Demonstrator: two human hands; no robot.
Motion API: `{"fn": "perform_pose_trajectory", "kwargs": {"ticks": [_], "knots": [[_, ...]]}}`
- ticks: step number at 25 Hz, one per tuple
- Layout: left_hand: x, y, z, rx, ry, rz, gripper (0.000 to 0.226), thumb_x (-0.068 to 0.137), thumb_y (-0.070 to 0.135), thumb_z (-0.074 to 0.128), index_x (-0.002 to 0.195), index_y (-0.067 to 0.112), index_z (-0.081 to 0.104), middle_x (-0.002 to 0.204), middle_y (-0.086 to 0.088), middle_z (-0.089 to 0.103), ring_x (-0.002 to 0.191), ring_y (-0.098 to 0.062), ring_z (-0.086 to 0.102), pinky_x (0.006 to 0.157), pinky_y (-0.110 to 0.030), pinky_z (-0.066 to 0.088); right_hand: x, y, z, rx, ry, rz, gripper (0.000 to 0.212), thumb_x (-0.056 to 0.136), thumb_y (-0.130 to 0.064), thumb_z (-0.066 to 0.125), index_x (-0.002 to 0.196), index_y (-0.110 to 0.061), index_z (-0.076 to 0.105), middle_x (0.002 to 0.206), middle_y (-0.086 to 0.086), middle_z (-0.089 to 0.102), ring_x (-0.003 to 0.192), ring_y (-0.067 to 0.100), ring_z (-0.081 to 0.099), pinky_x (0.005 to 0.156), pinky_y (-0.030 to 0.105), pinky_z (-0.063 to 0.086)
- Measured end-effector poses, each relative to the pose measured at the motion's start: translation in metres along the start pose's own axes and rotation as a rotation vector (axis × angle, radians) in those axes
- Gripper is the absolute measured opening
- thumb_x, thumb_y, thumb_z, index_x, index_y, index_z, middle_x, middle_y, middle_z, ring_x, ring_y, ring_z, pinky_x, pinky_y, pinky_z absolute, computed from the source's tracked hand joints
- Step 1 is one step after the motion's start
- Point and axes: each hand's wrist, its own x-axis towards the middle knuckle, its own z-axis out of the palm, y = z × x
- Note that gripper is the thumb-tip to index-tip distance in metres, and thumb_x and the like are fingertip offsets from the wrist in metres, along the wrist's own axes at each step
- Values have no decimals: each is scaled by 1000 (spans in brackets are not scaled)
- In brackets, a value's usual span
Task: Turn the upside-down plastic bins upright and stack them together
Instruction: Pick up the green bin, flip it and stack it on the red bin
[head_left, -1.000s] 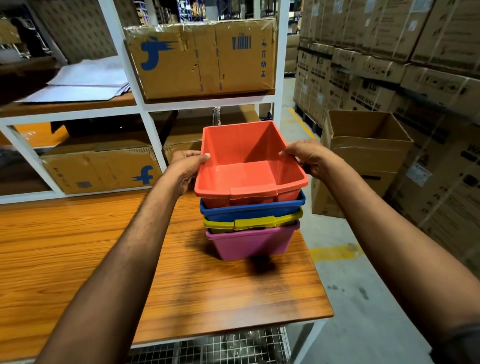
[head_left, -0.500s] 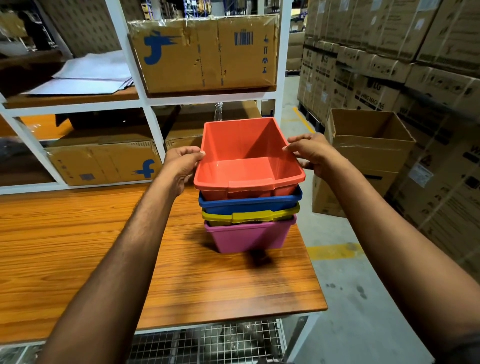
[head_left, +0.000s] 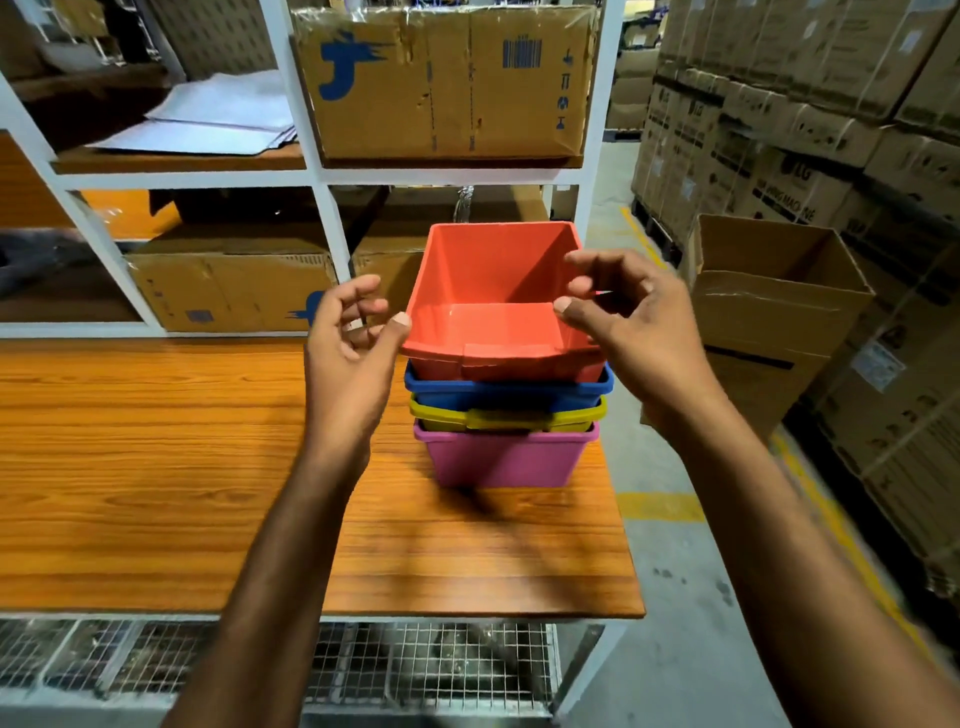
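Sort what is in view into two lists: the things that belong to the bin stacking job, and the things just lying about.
Part of the job:
red bin, on top
blue bin
yellow bin
pink bin, at the bottom
left hand and right hand, both open beside the red bin

Just lying about:
open cardboard box on the floor
taped carton on the shelf
white sheets
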Motion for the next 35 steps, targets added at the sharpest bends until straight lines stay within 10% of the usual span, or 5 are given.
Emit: {"fn": "perform_pose_trajectory", "kwargs": {"ticks": [13,22,35], "knots": [[-169,-43,-149,364,133,-46,52,93,18,72,139,35,55,137,14,59,118,-6,62,83,-34,54,-180,27,125,37,-507,60,36,90,-26,77,124,-30,67,107,-9,67,94,11,65,72,44,54],[-232,-52,-344,1079,146,-29,54,96,36,64,147,27,50,150,4,50,137,-21,48,99,-43,46,-295,3,287,-198,-708,-112,50,95,-41,70,142,-41,51,134,-23,51,128,2,53,100,41,52],[-228,-76,-582,620,527,-332,42,93,39,70,131,46,55,130,25,55,120,0,58,91,-39,55,-360,-54,538,-114,-955,-197,47,96,-41,69,140,-38,53,127,-24,54,121,-3,53,95,10,41]]}}
